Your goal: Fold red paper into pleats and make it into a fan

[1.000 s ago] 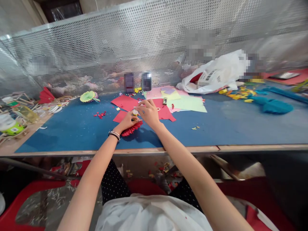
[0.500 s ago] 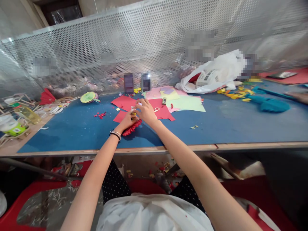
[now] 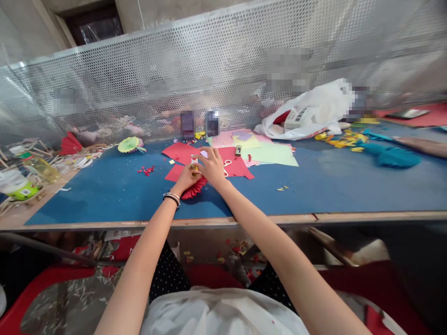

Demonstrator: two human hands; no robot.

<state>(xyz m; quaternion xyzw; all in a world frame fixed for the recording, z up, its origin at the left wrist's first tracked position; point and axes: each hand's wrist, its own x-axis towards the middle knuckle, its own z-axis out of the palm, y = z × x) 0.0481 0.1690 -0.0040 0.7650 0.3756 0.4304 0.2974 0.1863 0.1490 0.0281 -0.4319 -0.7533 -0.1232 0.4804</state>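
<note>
Bent fingers of my left hand [image 3: 188,177] are closed around a small yellow thing [image 3: 194,168] with a white top, too small to make out its kind. Just below that hand, a red pleated paper fan [image 3: 195,189] rests on the blue table, partly covered by my fingers. My right hand [image 3: 213,168] arches over from the right, its fingers curved and apart, with the thumb close to the yellow thing. Red paper sheets [image 3: 240,163] lie behind both hands. White-handled scissors [image 3: 227,164] are just right of my right hand.
A small cutter-like tool [image 3: 238,150] lies on the coloured sheets [image 3: 274,153]. A yellow-green paper rosette [image 3: 128,144] and red scraps [image 3: 146,170] are at left. White plastic bag [image 3: 321,107] stands at back right, near teal pleated paper [image 3: 398,156] and another person's arm [image 3: 426,145].
My right hand's fingers have shifted slightly down and right, nearer the left hand. The red fan and left hand have moved a little right. The view has tilted slightly.
</note>
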